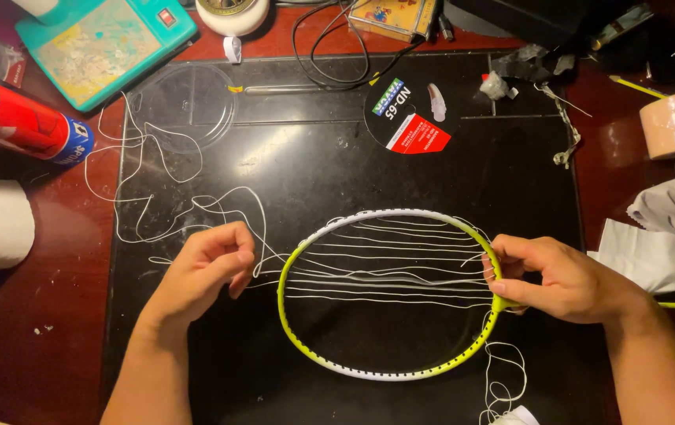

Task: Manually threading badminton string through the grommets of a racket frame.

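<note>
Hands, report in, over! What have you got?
Left hand pinching white string. Right hand gripping yellow racket frame. Loose string tangled beside it.

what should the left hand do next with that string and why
Probably pull the white string gently leftward to take up slack. The left hand pinches it beside the racket frame, the strands across the frame sag unevenly, and the right hand grips the opposite rim.

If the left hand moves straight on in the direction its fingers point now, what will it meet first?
The left hand points right, pinching loose white string. Going straight on, it would probably first meet the left side of the yellow-green racket frame, though height above the black mat is hard to judge.
</note>
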